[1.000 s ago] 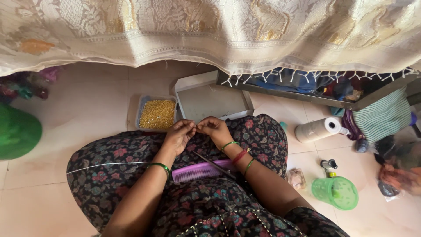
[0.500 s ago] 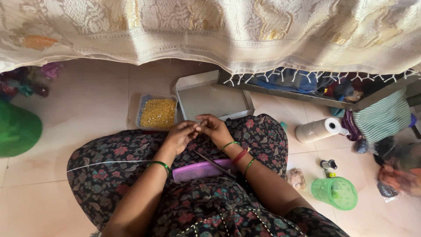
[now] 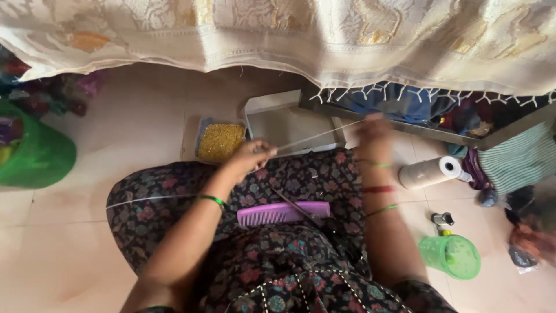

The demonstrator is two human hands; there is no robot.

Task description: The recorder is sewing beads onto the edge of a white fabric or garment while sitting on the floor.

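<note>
One pale thread (image 3: pixel 315 137), taut between my hands: left hand (image 3: pixel 250 157) pinched on its end over my lap, right hand (image 3: pixel 370 132) blurred (grip cannot be told). Purple comb (image 3: pixel 272 213) idle; tray of yellow beads (image 3: pixel 220 141) full.

head-worn view, looking steeply down, close

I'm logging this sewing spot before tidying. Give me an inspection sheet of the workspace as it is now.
Surface: pale tiled floor; person seated, patterned dress.
Job's things: pale thread stretched taut between both hands; fringed cream cloth hanging above.
Clutter: purple comb on lap, tray of yellow beads, open grey box, paper roll, green cup, green tub.
Grippers: left hand pinches thread; right hand blurred, at thread's other end.
Cables: nothing seen.
Surroundings: heaped fabrics at the right.
</note>
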